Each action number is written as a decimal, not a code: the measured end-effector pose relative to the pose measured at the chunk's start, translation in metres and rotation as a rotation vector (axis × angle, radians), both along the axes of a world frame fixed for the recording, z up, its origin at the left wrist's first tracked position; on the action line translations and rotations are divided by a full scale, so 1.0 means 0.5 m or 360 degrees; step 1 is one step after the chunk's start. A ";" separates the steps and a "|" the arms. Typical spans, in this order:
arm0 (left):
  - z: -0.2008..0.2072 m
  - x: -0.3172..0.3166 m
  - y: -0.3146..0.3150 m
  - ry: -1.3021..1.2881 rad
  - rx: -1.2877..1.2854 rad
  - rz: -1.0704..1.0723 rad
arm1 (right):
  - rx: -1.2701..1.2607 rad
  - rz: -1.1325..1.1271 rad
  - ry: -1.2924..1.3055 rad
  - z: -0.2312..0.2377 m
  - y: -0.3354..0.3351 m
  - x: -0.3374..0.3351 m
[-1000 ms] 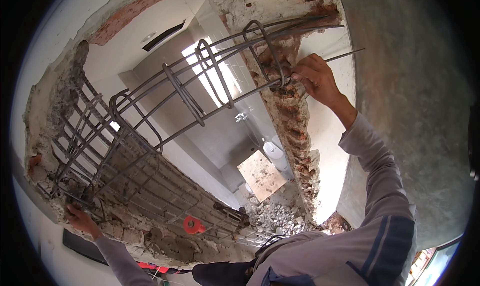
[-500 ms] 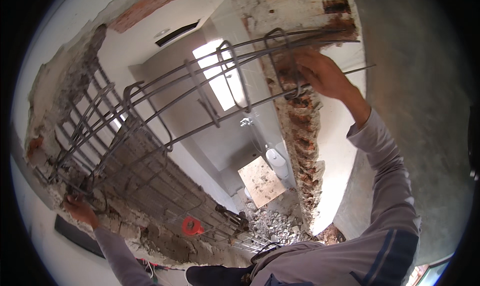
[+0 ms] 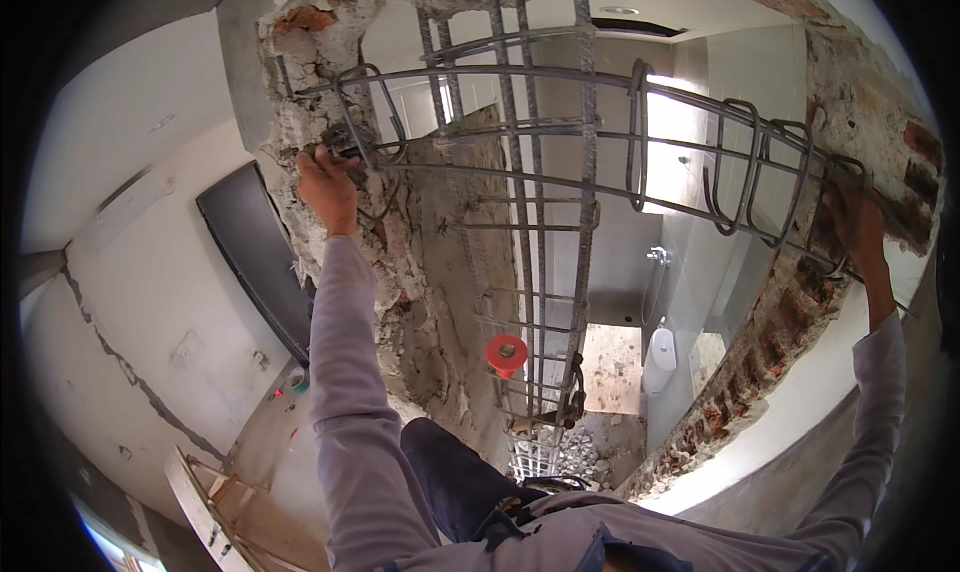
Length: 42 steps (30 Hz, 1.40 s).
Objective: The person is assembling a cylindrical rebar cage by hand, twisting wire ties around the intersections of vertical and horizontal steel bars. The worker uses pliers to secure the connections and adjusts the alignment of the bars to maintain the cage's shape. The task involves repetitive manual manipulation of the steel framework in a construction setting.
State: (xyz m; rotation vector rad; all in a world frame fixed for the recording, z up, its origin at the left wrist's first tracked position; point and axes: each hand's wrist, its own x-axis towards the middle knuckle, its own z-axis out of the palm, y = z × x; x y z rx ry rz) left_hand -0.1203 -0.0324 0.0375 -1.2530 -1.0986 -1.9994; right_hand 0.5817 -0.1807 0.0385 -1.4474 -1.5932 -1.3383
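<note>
A horizontal cage of steel reinforcing bars (image 3: 560,177) spans the opening between two broken wall edges. Wire stirrups (image 3: 638,137) ring its long bars. At its left end my left hand (image 3: 328,190) is closed beside the chipped concrete, its fingertips on something dark that I cannot make out. My right hand (image 3: 858,217) is at the cage's right end, fingers curled at a stirrup (image 3: 840,262) beside the exposed brick; the stirrup partly covers the hand. Upright ribbed bars (image 3: 585,102) cross the cage in the middle.
A red round thing with a grey centre (image 3: 506,355) sits by the upright bars below. Rubble (image 3: 585,457), a speckled board (image 3: 613,372) and a white toilet (image 3: 660,360) lie beyond. Jagged brickwork (image 3: 745,387) runs along the right. A dark panel (image 3: 255,252) is at the left.
My view has swung left, so the cage now runs across the top. My left hand stays at the cage's left end; my right has moved from among the bars to the end stirrup.
</note>
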 end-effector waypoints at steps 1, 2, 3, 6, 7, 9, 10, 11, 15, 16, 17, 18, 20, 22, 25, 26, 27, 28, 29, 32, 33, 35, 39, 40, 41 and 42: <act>-0.001 0.004 0.003 0.0004 -0.0018 -0.0015 | -0.0073 -0.0047 0.0056 0.002 0.009 0.022; -0.003 0.009 0.007 0.0005 -0.0036 -0.0041 | -0.0146 -0.0104 0.0109 0.006 0.019 0.067; -0.006 0.016 0.017 -0.0030 -0.0119 -0.0072 | -0.0213 -0.0178 0.0168 0.013 0.025 0.098; -0.044 0.020 0.099 0.0188 -0.0137 0.0274 | -0.0491 0.1378 0.1859 0.007 0.036 0.123; -0.051 -0.041 0.137 0.0493 -0.0069 0.0749 | -0.0495 0.1193 0.1603 -0.009 0.056 0.107; -0.060 -0.094 0.152 0.0474 -0.0099 0.0553 | -0.0276 0.0314 0.0688 -0.023 0.053 0.090; -0.060 -0.145 0.149 0.0468 -0.0095 0.0415 | -0.0194 0.0039 0.0458 -0.021 0.066 0.087; -0.063 -0.206 0.135 0.0456 -0.0094 0.0293 | -0.0141 -0.0104 0.0340 -0.023 0.082 0.083; -0.028 -0.058 0.058 -0.0048 -0.0428 0.0469 | -0.0409 0.0060 0.0451 0.021 -0.017 0.010; -0.024 -0.043 0.066 -0.0041 -0.0439 0.0467 | -0.0420 0.0080 0.0475 0.026 -0.031 0.013; -0.015 -0.032 0.071 -0.0032 -0.0446 0.0476 | -0.0381 0.0080 0.0470 0.029 -0.035 0.020; -0.011 -0.033 0.072 -0.0012 -0.0464 0.0506 | -0.0357 0.0098 0.0474 0.023 -0.026 0.025; -0.040 -0.077 0.114 0.0056 -0.0511 0.0738 | -0.0332 0.0105 0.0466 0.002 -0.018 0.027; -0.035 -0.097 0.130 0.0201 -0.0482 0.1008 | -0.0309 0.0109 0.0469 0.005 -0.026 0.025; -0.027 -0.096 0.122 0.0121 -0.0455 0.0664 | -0.0316 0.0094 0.0418 0.004 -0.025 0.021; -0.028 -0.090 0.120 0.0123 -0.0440 0.0605 | -0.0320 0.0080 0.0451 0.001 -0.027 0.021; -0.026 -0.090 0.117 0.0117 -0.0448 0.0630 | -0.0314 0.0074 0.0474 0.004 -0.029 0.018; -0.025 -0.090 0.115 0.0111 -0.0458 0.0654 | -0.0310 0.0068 0.0498 0.007 -0.031 0.014; -0.025 -0.090 0.114 0.0106 -0.0469 0.0677 | -0.0306 0.0085 0.0463 0.008 -0.033 0.012; -0.026 -0.098 0.117 0.0092 -0.0539 0.0800 | -0.0291 0.0111 0.0378 0.017 -0.043 0.004; -0.029 -0.097 0.121 0.0102 -0.0525 0.0826 | -0.0290 0.0097 0.0379 0.014 -0.042 0.004; -0.035 -0.095 0.128 0.0122 -0.0498 0.0878 | -0.0282 0.0089 0.0381 0.013 -0.039 0.007; -0.036 -0.117 0.138 0.0193 -0.0487 0.0797 | -0.0261 0.0128 0.0352 0.010 -0.036 0.008; -0.033 -0.118 0.139 0.0187 -0.0550 0.0813 | -0.0257 0.0135 0.0328 0.010 -0.039 0.008; -0.032 -0.119 0.142 0.0180 -0.0613 0.0828 | -0.0179 0.0151 0.0263 0.008 -0.036 0.012; -0.032 -0.121 0.152 0.0195 -0.0571 0.0850 | -0.0097 0.0159 0.0187 0.008 -0.034 0.020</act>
